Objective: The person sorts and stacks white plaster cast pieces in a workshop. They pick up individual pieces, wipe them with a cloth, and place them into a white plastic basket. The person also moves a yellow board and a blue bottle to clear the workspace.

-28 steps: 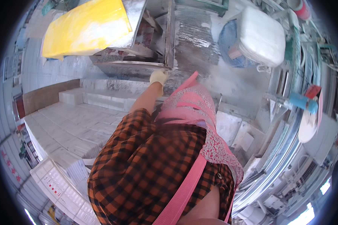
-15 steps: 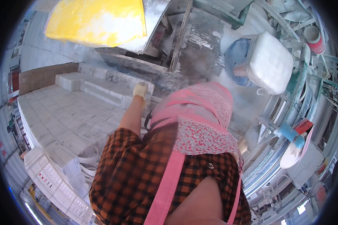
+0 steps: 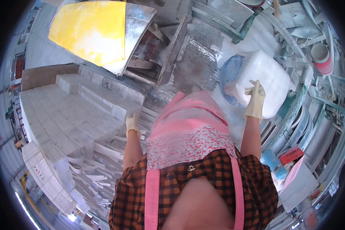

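White container: a large, pale, translucent tub [image 3: 270,78] with rounded corners, at the upper right of the view, standing partly over a round blue basin [image 3: 227,76] on a wet, whitish work surface [image 3: 234,119].
Right hand: the right hand [image 3: 255,100], in a cream rubber glove, is raised with the forearm running straight up from the elbow; the fingers point upward and lie against the near face of the white container. The fingers look loosely curled rather than spread, but whether they grip an edge or only rest on the wall cannot be told.
Left hand: the left hand [image 3: 133,124], also in a cream glove, is held lower and forward of the body, the forearm bare to the checked sleeve. It hangs over the near edge of the stacked white blocks [image 3: 65,122]; the fingers are bent downward, and it is unclear whether they hold anything.
Clothing: a pink apron [image 3: 191,130] with a floral band over an orange-and-black checked shirt [image 3: 180,188].
Left surroundings: rows of white blocks in stepped layers, with thin white offcuts [image 3: 99,168] scattered below them.
Upper surroundings: a yellow panel [image 3: 90,32] beside a shiny metal housing [image 3: 136,27].
Right surroundings: a red bucket [image 3: 322,57] at the far upper right, well apart from the white container.
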Demonstrator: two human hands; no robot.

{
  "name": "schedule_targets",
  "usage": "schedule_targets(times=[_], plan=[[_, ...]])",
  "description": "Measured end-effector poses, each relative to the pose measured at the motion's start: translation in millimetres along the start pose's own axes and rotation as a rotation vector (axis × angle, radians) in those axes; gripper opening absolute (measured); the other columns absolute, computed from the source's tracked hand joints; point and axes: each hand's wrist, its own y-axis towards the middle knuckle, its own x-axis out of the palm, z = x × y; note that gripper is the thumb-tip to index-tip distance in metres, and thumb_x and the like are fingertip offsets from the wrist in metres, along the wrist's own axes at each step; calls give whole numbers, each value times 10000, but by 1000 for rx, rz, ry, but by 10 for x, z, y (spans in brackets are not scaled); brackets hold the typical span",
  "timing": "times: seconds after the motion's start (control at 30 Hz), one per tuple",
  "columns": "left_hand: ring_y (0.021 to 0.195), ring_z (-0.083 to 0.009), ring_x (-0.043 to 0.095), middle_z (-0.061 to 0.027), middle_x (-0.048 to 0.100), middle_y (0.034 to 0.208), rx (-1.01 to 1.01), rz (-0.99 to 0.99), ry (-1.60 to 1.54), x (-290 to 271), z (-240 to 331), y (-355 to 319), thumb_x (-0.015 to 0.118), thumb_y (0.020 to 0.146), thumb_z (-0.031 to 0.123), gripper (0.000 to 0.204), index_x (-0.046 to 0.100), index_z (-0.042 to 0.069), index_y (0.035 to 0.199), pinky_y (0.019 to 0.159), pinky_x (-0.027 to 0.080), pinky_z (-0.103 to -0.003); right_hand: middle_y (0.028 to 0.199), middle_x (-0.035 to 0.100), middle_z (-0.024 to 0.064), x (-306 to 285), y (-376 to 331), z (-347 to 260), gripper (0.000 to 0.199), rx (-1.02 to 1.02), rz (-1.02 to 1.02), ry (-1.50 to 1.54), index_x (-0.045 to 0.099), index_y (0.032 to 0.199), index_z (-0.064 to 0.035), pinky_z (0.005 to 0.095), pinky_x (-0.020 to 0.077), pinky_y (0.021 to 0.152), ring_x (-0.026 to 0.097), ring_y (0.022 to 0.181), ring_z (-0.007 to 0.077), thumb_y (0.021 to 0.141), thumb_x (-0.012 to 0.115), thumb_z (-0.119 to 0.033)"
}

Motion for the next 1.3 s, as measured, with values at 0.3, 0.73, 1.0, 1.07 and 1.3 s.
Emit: schedule_targets(times=[0.3,0.73,1.0,1.07,1.3], plan=[[757,-172,476,-45,554,818,-90,149,-18,-61,70,-913,641,800,328,364,622,-5,944,697,406,-345,697,597,31,515,576,184,345,90,-289,153,632,1021,-24,243,437,673,545,675,105,992,517,-348],[714,-146,483,-47,583,788,-58,46,33,-312,51,-417,625,806,346,430,613,-61,947,621,385,-336,720,603,42,578,578,-71,414,144,-331,258,597,1079,3,265,444,732,555,715,117,1004,465,-383],[769,-205,540,-113,614,833,55,-60,157,-233,584,-245,569,839,369,455,618,-57,990,693,417,-360,716,604,46,479,676,47,399,228,-269,289,589,1074,14,263,457,700,557,695,117,1006,458,-356],[779,-223,545,-129,618,843,82,-47,175,-193,645,-191,565,839,375,460,618,-55,994,704,419,-373,714,605,47,450,685,62,392,244,-260,267,590,1068,15,263,459,688,558,690,117,1006,457,-349],[815,-289,564,-184,634,879,215,-5,293,13,807,-35,549,842,396,480,620,-50,1005,742,424,-418,721,601,44,285,614,-146,386,219,-224,321,598,1060,1,263,453,698,555,703,117,995,474,-360]])
